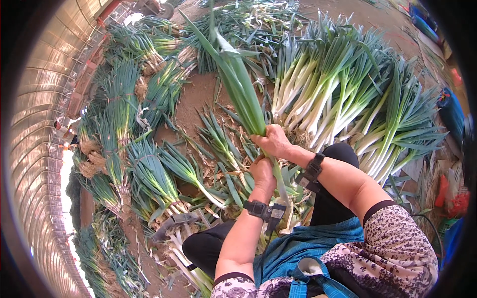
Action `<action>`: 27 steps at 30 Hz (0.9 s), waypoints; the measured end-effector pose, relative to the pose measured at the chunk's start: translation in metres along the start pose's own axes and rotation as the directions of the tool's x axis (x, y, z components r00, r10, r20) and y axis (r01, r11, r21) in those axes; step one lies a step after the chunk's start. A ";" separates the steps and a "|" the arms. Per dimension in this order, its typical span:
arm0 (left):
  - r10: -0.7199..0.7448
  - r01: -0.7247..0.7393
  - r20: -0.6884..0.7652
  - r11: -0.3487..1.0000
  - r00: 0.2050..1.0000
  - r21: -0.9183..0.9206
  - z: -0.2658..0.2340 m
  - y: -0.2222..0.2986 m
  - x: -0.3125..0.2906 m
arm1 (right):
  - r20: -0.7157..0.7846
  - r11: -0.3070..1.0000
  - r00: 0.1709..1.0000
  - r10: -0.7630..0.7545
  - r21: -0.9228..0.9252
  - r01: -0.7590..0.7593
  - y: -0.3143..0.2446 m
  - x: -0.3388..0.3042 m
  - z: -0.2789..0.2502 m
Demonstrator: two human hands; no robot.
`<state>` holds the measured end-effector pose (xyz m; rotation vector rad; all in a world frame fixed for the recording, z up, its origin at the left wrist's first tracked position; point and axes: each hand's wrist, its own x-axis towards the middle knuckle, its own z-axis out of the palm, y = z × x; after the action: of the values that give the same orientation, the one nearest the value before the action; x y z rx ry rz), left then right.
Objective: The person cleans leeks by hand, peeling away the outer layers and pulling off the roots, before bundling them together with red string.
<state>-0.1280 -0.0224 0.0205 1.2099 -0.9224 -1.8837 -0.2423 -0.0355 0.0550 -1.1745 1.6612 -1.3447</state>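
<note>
In front of me a long leek [242, 92] points up and away to the left, its green leaves on top and its pale shaft running down toward my lap. My right hand [275, 142] is closed round it where the leaves meet the shaft. Just below, my left hand [262, 174] is closed at the same stalk; its fingers are partly hidden. Loose leaves and peelings [233, 181] lie on the ground under both hands. Close to my left forearm a single leek [191, 171] rests on the ground.
A large heap of pale-shafted leeks [343, 84] fans out at the right. Bundles of rooted leeks [117, 104] line the left side, with another tied bundle [151, 169] nearer me. A grey metal piece [176, 222] sits by my left knee. Blue and red items [449, 193] stand far right.
</note>
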 end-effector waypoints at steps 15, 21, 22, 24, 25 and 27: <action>0.650 -0.708 0.450 0.196 0.612 0.679 -0.023 -0.011 -0.051 | 0.028 0.932 0.970 0.240 0.273 -0.238 0.021 0.028 -0.004; 0.287 -0.507 0.426 0.341 0.858 0.791 -0.115 -0.069 -0.087 | 0.257 0.735 0.941 0.222 0.590 -0.335 0.002 0.032 -0.022; 0.327 -0.460 0.343 0.410 0.880 0.788 -0.124 -0.065 -0.090 | 0.347 0.677 0.926 0.152 0.646 -0.353 0.000 0.027 -0.021; 0.271 -0.290 0.140 0.658 0.952 0.695 -0.088 -0.019 -0.074 | 0.382 0.682 0.916 0.117 0.639 -0.354 -0.003 0.015 -0.023; 0.337 -0.357 0.167 0.652 0.927 0.669 -0.064 0.003 -0.067 | 0.430 0.607 0.897 0.105 0.687 -0.400 -0.002 0.012 -0.022; 0.255 -0.287 0.133 0.807 0.958 0.516 -0.045 0.018 -0.049 | 0.510 0.513 0.856 0.084 0.714 -0.476 -0.006 0.007 -0.014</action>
<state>-0.0674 0.0020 0.0430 1.2482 -1.6366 -1.4773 -0.2563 -0.0369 0.0639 -0.4968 0.6661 -1.2846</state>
